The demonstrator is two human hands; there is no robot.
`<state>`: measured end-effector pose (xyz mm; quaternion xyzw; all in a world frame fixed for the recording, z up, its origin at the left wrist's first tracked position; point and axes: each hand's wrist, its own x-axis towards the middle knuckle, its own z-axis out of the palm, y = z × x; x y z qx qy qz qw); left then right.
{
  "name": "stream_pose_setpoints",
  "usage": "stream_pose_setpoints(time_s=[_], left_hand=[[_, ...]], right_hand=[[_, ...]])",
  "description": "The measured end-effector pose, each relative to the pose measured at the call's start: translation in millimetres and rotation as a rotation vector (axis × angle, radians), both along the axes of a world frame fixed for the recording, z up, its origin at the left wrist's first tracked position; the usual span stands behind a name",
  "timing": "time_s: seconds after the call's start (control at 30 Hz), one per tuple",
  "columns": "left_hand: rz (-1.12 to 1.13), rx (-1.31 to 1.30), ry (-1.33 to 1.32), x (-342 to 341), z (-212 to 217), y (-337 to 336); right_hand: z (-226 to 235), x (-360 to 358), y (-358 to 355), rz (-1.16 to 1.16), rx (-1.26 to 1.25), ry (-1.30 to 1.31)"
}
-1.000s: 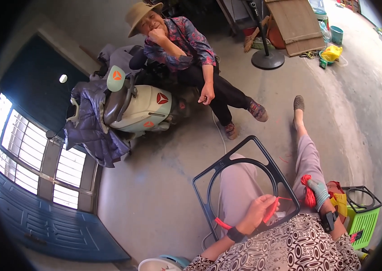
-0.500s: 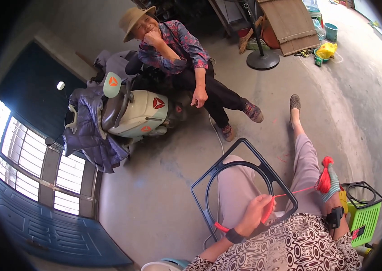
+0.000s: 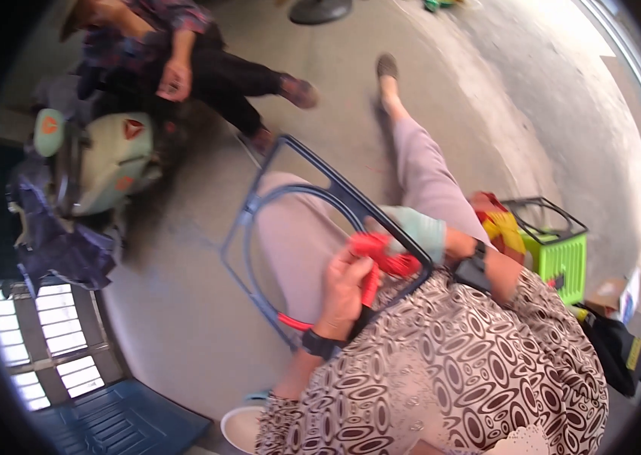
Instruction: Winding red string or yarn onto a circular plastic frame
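Observation:
A black square plastic frame (image 3: 351,193) with a round ring inside it lies tilted over my lap. My left hand (image 3: 341,296), bare and with a dark wristband, is closed on the ring's near side, where red cord (image 3: 370,285) is wound around it. Another red-wrapped stretch (image 3: 294,321) shows left of that hand. My right hand (image 3: 417,230), in a pale glove, reaches to the frame's right side and grips a bundle of red cord (image 3: 398,263) beside my left fingers. The frame's bar and the bundle partly hide the right fingers.
A green crate (image 3: 561,265) with a similar black frame (image 3: 544,216) on top stands at my right, beside a red and yellow bag (image 3: 498,224). A white bucket (image 3: 243,428) is at lower left. Ahead left, a person (image 3: 218,72) sits by a scooter (image 3: 112,163).
My right hand has come in from the far right with the red cord bundle, up to the left hand at the ring. The view has swung to the right.

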<state>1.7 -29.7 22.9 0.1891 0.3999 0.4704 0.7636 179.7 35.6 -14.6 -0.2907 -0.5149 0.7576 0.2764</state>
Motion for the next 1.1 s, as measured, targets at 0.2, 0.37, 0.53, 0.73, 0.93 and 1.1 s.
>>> stream_pose_setpoints(time_s=[0.2, 0.37, 0.53, 0.73, 0.93, 1.1], left_hand=[[-0.009, 0.026, -0.031, -3, -12, -4], [0.016, -0.097, -0.173, -1, -14, 1], [-0.071, -0.065, -0.286, -12, -43, -8], [-0.07, -0.246, -0.23, -12, -25, -2], [-0.129, -0.221, -0.254, -10, -23, 2], [-0.092, -0.199, -0.095, -5, -28, -2]], right_hand=[[-14, 5, -6, -0.043, -0.251, 0.06], [-39, 7, 3, -0.028, -0.989, 0.155], [-56, -29, -6, -0.079, -0.803, 0.556], [-16, 23, 32, -0.852, -0.667, 0.602], [-6, 91, -3, -0.389, -0.559, 0.985], [4, 86, -39, -0.459, -0.578, 0.751]])
